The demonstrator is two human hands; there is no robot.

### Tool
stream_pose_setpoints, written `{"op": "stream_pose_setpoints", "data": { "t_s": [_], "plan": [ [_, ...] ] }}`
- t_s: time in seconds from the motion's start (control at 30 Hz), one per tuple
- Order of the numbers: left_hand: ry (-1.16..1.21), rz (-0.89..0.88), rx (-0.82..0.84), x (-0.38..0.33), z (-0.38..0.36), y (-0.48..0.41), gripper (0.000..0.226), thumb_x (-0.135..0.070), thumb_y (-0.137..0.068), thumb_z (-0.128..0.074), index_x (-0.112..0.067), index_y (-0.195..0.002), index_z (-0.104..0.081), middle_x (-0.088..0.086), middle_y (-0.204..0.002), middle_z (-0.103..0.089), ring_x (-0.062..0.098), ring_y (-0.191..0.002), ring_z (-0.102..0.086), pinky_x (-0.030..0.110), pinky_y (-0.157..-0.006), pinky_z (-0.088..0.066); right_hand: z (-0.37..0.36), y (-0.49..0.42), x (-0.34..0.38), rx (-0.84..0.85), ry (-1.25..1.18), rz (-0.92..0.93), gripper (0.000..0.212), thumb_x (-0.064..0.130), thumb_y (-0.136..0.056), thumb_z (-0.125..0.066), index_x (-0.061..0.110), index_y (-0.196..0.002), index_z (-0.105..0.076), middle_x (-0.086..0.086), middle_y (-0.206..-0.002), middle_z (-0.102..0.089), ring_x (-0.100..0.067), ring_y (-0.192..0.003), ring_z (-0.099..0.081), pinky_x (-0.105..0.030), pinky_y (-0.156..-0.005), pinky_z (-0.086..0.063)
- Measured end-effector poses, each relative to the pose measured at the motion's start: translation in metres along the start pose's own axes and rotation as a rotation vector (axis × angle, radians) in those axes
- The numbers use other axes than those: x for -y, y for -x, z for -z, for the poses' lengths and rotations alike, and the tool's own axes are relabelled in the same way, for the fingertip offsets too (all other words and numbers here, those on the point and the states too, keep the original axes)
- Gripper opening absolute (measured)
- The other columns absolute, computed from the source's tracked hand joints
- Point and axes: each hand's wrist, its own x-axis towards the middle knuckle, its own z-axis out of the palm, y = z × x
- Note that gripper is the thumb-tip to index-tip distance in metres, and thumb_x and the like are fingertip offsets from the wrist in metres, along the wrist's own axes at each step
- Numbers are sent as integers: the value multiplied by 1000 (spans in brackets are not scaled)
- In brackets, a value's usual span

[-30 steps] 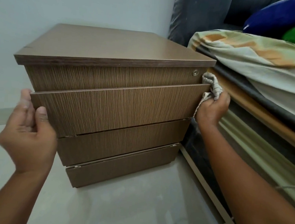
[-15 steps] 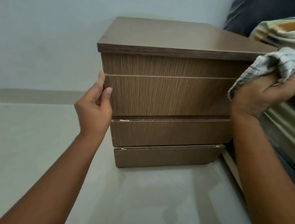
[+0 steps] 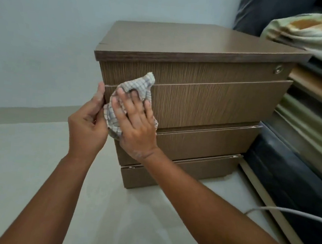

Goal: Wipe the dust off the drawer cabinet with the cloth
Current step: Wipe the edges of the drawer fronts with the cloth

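Your right hand [image 3: 135,123] lies flat, fingers spread, pressing the checked cloth [image 3: 133,92] against the top drawer front at the cabinet [image 3: 196,97]'s nine o'clock edge. It pins the cloth with the palm; no fingers curl round it. Your left hand [image 3: 88,124] pinches that drawer's side edge, thumb against the front corner. Push too hard and the drawer may slide or the light cabinet shift on the smooth floor [image 3: 37,170]. The loose cloth corner at twelve o'clock could bunch and skip dust.
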Motion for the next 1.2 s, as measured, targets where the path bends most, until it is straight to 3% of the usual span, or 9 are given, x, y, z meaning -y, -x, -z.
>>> {"op": "stream_pose_setpoints", "data": {
  "t_s": [0.2,0.3,0.43,0.53,0.77,0.93,1.03,1.13,1.2],
  "plan": [
    [84,38,6,12,-16,8,66,8,-97,-53,-33,-149,-47,-4,-149,-54,15,-136,-53,39,-110,-45,2,25,-30,104,203,131,51,19,-107,-28,18,-157,-31,-2,-164,-32,-21,-156,-17,-42,-127,-8],
    [140,70,-30,13,-9,7,69,11,-97,-50,-36,-147,-47,4,-151,-52,18,-138,-52,52,-110,-44,16,24,-48,69,209,92,44,27,-110,-26,18,-152,-38,-2,-159,-34,-21,-154,-22,-44,-125,-14],
    [131,65,-54,10,-7,5,63,11,-97,-50,-24,-149,-47,8,-149,-54,17,-137,-53,54,-108,-45,42,35,-96,69,286,-8,55,33,-100,-54,17,-149,-36,-9,-160,-31,-27,-157,-13,-47,-127,-6],
    [150,97,-81,8,-9,6,62,9,-97,-50,-33,-142,-52,11,-148,-55,18,-135,-55,60,-106,-45,65,42,-133,40,268,-99,58,50,-103,-40,14,-147,-34,-16,-156,-27,-26,-158,-2,-48,-127,0],
    [80,108,-117,18,-11,4,54,-19,-96,-52,-34,-148,-47,-1,-141,-62,13,-132,-58,48,-102,-51,109,58,-204,-26,326,-210,54,26,-101,-47,11,-149,-28,-24,-157,-21,-44,-152,-11,-58,-125,-7],
    [63,101,-132,13,-15,9,54,-13,-98,-51,-32,-149,-46,4,-146,-58,14,-135,-55,50,-108,-48,135,60,-234,-99,326,-334,65,11,-92,-51,-6,-150,-26,-32,-158,-20,-55,-149,-16,-58,-126,-10],
    [81,104,-168,8,-15,12,48,-9,-100,-54,-22,-145,-52,5,-141,-62,18,-131,-59,50,-105,-50,148,52,-243,-215,209,-536,58,8,-98,-41,-12,-151,-27,-34,-158,-22,-36,-153,-16,-39,-128,-13],
    [165,229,-256,7,-13,26,20,-19,-98,-63,-24,-116,-70,-4,-115,-76,24,-112,-71,47,-90,-60,167,40,-250,-404,-80,-912,59,16,-96,-37,-1,-152,-31,-15,-153,-36,-16,-142,-39,-9,-112,-29],
    [196,347,-279,12,-11,41,15,-20,-96,-65,-35,-93,-69,-10,-99,-79,26,-101,-75,46,-79,-63,181,36,-254,-515,-187,-1175,56,18,-99,-34,12,-155,-32,-16,-154,-42,-28,-138,-48,-19,-106,-39]
  ]
}}
